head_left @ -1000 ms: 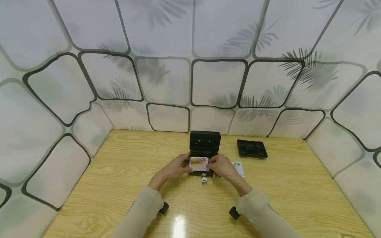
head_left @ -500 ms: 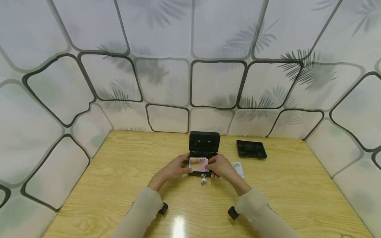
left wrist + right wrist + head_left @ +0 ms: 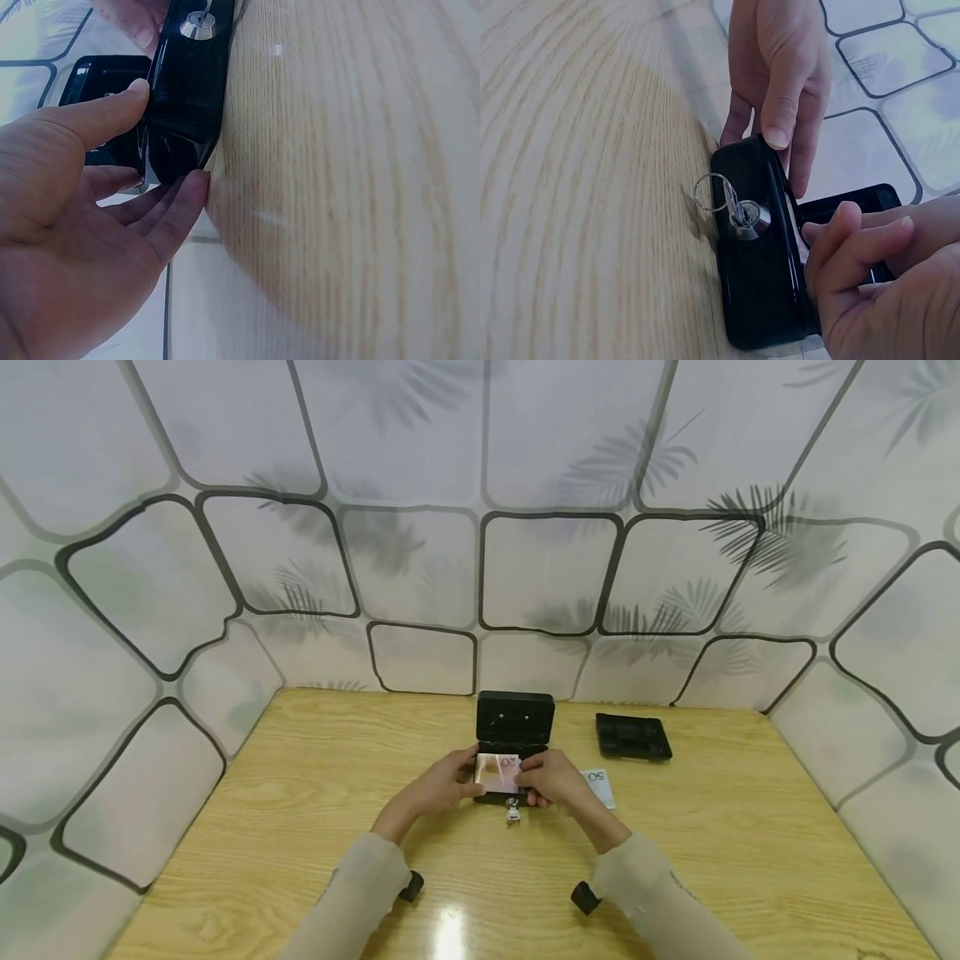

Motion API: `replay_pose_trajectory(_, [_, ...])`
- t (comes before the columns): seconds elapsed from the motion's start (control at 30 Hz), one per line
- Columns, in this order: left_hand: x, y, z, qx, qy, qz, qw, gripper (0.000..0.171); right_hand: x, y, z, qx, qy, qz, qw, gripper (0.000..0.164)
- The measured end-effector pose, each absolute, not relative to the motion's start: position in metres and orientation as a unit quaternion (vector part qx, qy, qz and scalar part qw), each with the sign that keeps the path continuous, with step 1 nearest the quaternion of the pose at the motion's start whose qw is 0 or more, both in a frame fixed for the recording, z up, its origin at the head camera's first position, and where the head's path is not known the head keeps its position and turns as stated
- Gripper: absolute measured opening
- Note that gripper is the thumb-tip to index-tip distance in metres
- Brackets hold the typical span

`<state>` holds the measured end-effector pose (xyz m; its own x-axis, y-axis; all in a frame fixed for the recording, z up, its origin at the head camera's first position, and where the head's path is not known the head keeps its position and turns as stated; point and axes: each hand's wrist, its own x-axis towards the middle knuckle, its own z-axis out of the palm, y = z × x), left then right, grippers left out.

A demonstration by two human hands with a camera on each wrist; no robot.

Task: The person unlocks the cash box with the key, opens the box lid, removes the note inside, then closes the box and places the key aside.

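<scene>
A small black cash box [image 3: 515, 717] stands on the table with its lid raised, and keys [image 3: 735, 206] on a ring hang from its front lock. My left hand [image 3: 442, 781] holds the box's left end, thumb on the front rim and fingers along the side, as the left wrist view shows. Inside the box lies a pinkish banknote [image 3: 495, 772] marked 20, on top of what looks like a stack. My right hand [image 3: 558, 777] pinches the right edge of the banknotes, its other fingers curled by the box's front right corner. The right fingertips are partly hidden.
Just right of the right hand, a pale banknote [image 3: 600, 787] marked 50 lies on the wooden table [image 3: 337, 735], partly covered by that hand. Farther back on the right rests a black compartment tray [image 3: 633, 737]. A patterned wall stands behind.
The 20 banknote has shifted slightly left inside the box, and the right hand's fingers have moved a little left with it. The left hand stays at the box's left end.
</scene>
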<state>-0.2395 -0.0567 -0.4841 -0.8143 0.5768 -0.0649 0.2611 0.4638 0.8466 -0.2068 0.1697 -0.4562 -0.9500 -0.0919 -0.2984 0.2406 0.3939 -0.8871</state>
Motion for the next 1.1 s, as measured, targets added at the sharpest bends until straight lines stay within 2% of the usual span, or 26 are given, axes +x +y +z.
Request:
replay_pose_trajectory(0.2, [-0.239,-0.057,-0.484,0.254,0.844,0.443,0.168,0.074,-0.208,0.168,-0.456,0.045,0.827,-0.540,0.148,0.011])
replay_pose_trajectory(0.4, [-0.240,-0.057,-0.485,0.255,0.842,0.444,0.170,0.075,-0.211,0.164,-0.456,0.030,0.840,-0.523,0.142,0.031])
replay_pose_trajectory(0.5, [-0.241,-0.057,-0.485,0.256,0.840,0.446,0.172,0.075,-0.213,0.163,-0.456,0.024,0.852,-0.506,0.132,0.035])
replay_pose_trajectory(0.77, [-0.241,-0.058,-0.487,0.268,0.835,0.447,0.174,0.074,-0.220,0.163,-0.459,0.024,0.889,-0.447,0.098,0.030])
replay_pose_trajectory(1.1, [-0.239,-0.055,-0.484,0.242,0.848,0.441,0.171,0.073,-0.217,0.169,-0.458,0.053,0.847,-0.519,0.102,0.027])
